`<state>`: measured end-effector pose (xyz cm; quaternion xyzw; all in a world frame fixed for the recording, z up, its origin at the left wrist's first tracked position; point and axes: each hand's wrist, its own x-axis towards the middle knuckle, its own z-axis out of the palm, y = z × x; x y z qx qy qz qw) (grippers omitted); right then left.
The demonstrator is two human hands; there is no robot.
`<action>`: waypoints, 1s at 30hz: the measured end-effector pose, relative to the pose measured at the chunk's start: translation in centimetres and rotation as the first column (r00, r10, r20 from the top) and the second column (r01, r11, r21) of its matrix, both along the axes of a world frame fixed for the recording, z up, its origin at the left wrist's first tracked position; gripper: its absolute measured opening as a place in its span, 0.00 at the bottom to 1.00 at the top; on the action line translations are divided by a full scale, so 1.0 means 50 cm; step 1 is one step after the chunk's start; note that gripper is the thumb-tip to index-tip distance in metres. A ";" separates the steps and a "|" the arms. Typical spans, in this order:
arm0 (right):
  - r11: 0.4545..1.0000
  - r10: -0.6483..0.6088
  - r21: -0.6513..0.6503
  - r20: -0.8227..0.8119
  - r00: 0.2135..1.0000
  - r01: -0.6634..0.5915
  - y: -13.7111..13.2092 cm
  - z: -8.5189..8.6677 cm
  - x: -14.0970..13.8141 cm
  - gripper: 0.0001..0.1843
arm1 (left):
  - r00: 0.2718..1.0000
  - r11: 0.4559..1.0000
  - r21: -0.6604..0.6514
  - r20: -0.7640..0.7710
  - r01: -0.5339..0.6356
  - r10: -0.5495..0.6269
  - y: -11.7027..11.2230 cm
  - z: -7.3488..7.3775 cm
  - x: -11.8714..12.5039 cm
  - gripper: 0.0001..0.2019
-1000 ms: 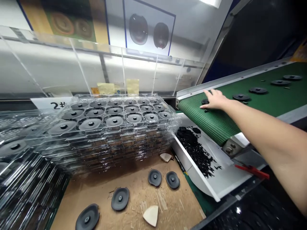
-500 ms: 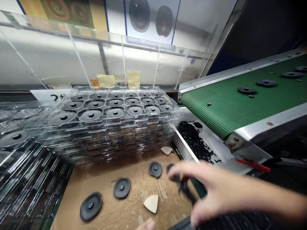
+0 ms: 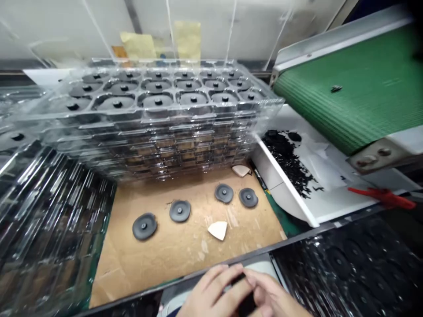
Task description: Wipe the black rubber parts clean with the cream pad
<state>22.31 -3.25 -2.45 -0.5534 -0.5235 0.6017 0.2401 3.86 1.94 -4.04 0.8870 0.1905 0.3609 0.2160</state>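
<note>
At the bottom middle, my left hand [image 3: 216, 293] and my right hand [image 3: 269, 290] are close together, fingers curled around a black part [image 3: 247, 304]. Most of that part is covered by the fingers, so its exact kind is hidden. Beyond the hands, several dark grey oval discs with a central stud, one being the leftmost disc [image 3: 144, 226], lie spread out on a cardboard sheet [image 3: 158, 268]. A cream-coloured wedge-shaped piece [image 3: 218, 230] rests among them, and a second wedge-shaped piece [image 3: 241, 170] is farther back.
Stacked clear trays [image 3: 158, 114] filled with similar discs stand behind the cardboard; more trays [image 3: 56, 229] are at left. At right are a white bin [image 3: 287, 193] with black scraps, a green conveyor belt [image 3: 363, 83], a red-handled tool [image 3: 380, 196] and a black tray [image 3: 350, 268].
My right hand has drawn back from above the cardboard's right side to meet my left hand at the bottom, uncovering the rightmost disc. The view has tilted downward.
</note>
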 end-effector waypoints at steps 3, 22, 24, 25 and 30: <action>0.958 -0.064 0.285 0.268 0.961 -0.015 0.039 -0.038 -0.010 0.36 | 0.968 0.923 -0.367 0.167 -0.117 0.189 -0.039 -0.032 -0.026 0.29; 0.764 -0.057 0.639 0.196 0.979 -0.084 0.116 0.047 -0.125 0.13 | 0.435 -0.111 -0.826 0.173 0.553 0.883 -0.082 0.009 -0.060 0.31; 0.686 0.018 0.712 0.187 0.982 -0.148 0.101 0.081 -0.153 0.14 | 0.477 -0.135 -0.842 0.157 0.523 0.864 -0.077 0.016 -0.059 0.29; 0.689 0.085 0.696 0.200 0.976 -0.202 0.095 0.090 -0.162 0.13 | 0.494 -0.152 -0.850 0.140 0.504 0.858 -0.075 0.019 -0.059 0.28; 0.698 0.135 0.660 0.260 0.956 -0.278 0.100 0.090 -0.177 0.13 | 0.501 -0.167 -0.878 0.092 0.448 0.861 -0.062 0.039 -0.051 0.21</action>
